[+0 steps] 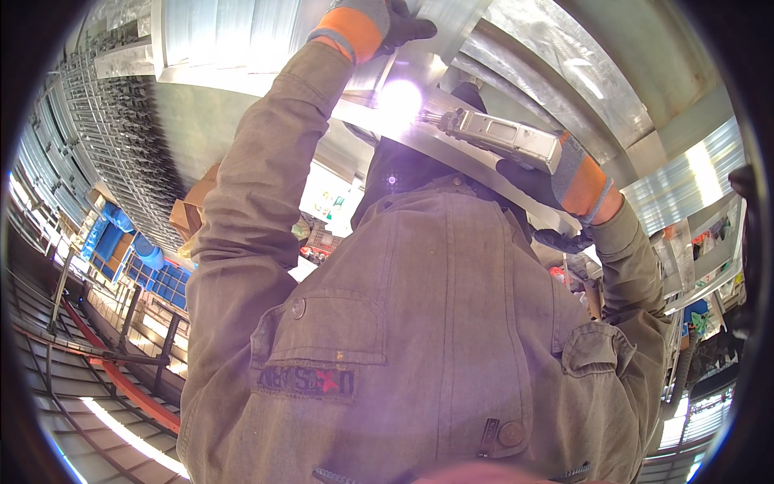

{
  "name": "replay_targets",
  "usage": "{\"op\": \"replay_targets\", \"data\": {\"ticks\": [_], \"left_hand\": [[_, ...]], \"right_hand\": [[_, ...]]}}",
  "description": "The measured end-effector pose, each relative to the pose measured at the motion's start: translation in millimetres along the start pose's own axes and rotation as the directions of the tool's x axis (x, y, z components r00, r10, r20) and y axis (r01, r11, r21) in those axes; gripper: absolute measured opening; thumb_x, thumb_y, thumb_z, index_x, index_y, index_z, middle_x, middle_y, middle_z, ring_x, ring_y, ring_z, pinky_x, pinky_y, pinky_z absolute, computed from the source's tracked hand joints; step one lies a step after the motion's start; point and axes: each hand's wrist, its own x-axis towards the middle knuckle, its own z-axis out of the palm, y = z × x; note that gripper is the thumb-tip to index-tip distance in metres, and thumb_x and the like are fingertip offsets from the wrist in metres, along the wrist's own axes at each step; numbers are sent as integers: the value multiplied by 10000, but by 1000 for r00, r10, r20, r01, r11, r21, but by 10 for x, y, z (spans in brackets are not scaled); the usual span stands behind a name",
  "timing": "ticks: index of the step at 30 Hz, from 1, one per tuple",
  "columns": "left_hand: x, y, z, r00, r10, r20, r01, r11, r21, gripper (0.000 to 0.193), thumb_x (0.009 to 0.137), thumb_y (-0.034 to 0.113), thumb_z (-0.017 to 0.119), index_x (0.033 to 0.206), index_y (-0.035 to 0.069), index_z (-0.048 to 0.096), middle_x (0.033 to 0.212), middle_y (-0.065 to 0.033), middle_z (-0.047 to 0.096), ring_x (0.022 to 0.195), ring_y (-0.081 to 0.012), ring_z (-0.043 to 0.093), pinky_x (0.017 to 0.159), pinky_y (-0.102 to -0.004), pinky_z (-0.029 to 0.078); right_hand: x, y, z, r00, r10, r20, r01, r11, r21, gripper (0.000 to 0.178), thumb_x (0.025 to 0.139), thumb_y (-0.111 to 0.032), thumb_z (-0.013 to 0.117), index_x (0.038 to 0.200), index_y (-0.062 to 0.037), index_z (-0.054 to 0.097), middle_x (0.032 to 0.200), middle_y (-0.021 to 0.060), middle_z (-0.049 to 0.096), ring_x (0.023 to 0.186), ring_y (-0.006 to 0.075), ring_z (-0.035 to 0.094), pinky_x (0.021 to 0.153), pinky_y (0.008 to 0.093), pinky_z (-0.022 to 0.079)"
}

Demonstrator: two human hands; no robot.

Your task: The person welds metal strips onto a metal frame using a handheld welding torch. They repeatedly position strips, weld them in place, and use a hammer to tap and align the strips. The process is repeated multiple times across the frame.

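Note:
My right hand (567, 179), in an orange and dark work glove, is closed around the handle of a silver handheld welding torch (504, 139). The torch tip points left at a glaring white spot of light (399, 101) on a long metal strip (451, 149). Above the glare, my left hand (372, 28), gloved alike, lies against the sheet metal with dark fingers spread. It is nearest to a bright sheet metal piece (242, 40), and part of it is cut off by the upper edge. The weld spot itself is lost in the glare.
Curved metal panels (556, 64) lie at the upper right. On the left are a dense stack of metal parts (121, 121), a cardboard box (193, 202) and blue rolls (121, 234). A red beam (137, 395) runs at the lower left. My jacket (435, 323) fills the middle.

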Motion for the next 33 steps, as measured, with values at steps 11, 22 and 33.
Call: {"op": "replay_targets", "data": {"ticks": [11, 22, 33], "left_hand": [[178, -283, 148, 994, 108, -26, -108, 994, 16, 365, 1121, 413, 674, 1320, 128, 787, 1240, -52, 806, 1146, -239, 748, 1076, -371, 608], [95, -1, 15, 986, -140, 93, 119, 973, 200, 411, 1126, 474, 650, 1210, 101, 799, 1137, -46, 802, 985, -196, 741, 960, -320, 641], [53, -69, 61, 984, 67, -164, -64, 998, 25, 507, 980, 575, 796, 906, 77, 851, 813, -49, 782, 748, -195, 716, 761, -365, 605]], "right_hand": [[-28, 138, 21, 994, -95, -50, 93, 995, -30, 397, 1040, -270, 798, 1391, -88, 759, 1156, 140, 846, 993, 227, 819, 868, 362, 643], [-66, 263, 37, 991, -114, -75, 110, 992, -57, 389, 1041, -266, 789, 1387, -90, 761, 1137, 143, 848, 986, 256, 828, 849, 369, 648], [-127, 170, -22, 1000, -16, -11, 16, 1000, 13, 425, 1027, -167, 811, 1424, -32, 742, 1267, 124, 827, 1082, 135, 747, 963, 335, 600]]}}
